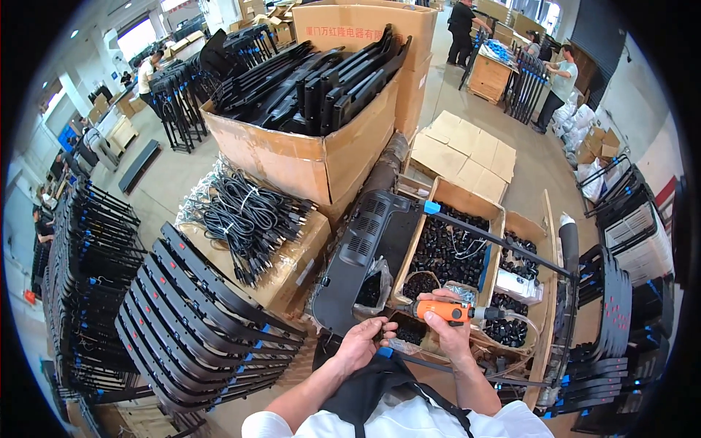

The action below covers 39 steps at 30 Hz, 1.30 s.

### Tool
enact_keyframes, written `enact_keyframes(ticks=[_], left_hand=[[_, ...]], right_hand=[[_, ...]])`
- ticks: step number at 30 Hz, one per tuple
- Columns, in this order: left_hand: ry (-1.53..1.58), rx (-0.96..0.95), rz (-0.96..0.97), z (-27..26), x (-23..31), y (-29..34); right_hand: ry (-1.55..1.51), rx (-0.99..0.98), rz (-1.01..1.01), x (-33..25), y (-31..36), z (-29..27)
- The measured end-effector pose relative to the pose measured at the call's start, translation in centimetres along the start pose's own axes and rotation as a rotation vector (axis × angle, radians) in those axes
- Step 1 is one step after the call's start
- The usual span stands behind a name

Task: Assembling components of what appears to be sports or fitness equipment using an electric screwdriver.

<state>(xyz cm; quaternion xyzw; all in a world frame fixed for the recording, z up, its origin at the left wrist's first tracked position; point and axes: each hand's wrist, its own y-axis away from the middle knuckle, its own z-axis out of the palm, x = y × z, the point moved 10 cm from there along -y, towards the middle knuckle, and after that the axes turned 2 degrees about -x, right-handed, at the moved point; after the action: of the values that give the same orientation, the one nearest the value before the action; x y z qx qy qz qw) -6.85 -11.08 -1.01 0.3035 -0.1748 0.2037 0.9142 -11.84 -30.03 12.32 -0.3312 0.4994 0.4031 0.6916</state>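
My right hand [453, 337] is wrapped round an orange pneumatic screwdriver [442, 311], which lies level with its dark tip toward the left and a hose at its right end. My left hand [363, 343] is closed just left of that tip, fingertips pinched together; what they hold, if anything, is too small to make out. Beyond my left hand lies a long black plastic housing [358, 248] with vent slots. A black metal tube [496, 239] with a blue end runs across the parts boxes. Small black parts [454, 252] fill the wooden box just past the screwdriver.
Bundled black cables [255, 219] lie on a carton to the left. A big carton [270, 157] of long black parts stands beyond. Stacked black frames [197, 314] crowd the left, more [610, 314] the right. Flattened cardboard [467, 153] lies ahead; several people work farther off.
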Motion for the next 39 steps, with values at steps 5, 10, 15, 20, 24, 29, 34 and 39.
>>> enact_keyframes(ticks=[5, 10, 15, 20, 24, 29, 34, 39], left_hand=[[0.049, 0.033, -0.039, -0.6, -1.5, 1.2], [0.011, -0.006, -0.026, -1.0, -2.0, 0.5], [0.024, 0.004, -0.036, -1.1, -0.9, 0.9], [0.043, 0.044, -0.033, -2.9, 0.2, 2.4], [0.15, -0.022, -0.073, -4.7, 0.3, 3.2], [0.175, -0.01, -0.125, -7.0, 0.1, 5.0], [0.235, 0.054, -0.177, -9.0, -0.2, 7.2], [0.243, 0.097, -0.238, -11.1, -1.7, 8.8]], right_hand=[[0.01, -0.023, 0.003, -0.6, 1.4, 0.0], [0.049, -0.03, -0.03, -1.8, 2.8, 0.4], [0.088, 0.009, -0.049, -1.9, 4.4, 1.3], [0.1, 0.042, -0.069, -1.2, 6.3, 3.7], [0.149, 0.027, -0.045, -0.4, 7.4, 6.8], [0.252, -0.013, -0.048, 0.4, 9.2, 10.8], [0.338, -0.026, 0.013, 2.2, 11.2, 13.7], [0.39, -0.004, 0.024, 4.3, 13.4, 14.8]])
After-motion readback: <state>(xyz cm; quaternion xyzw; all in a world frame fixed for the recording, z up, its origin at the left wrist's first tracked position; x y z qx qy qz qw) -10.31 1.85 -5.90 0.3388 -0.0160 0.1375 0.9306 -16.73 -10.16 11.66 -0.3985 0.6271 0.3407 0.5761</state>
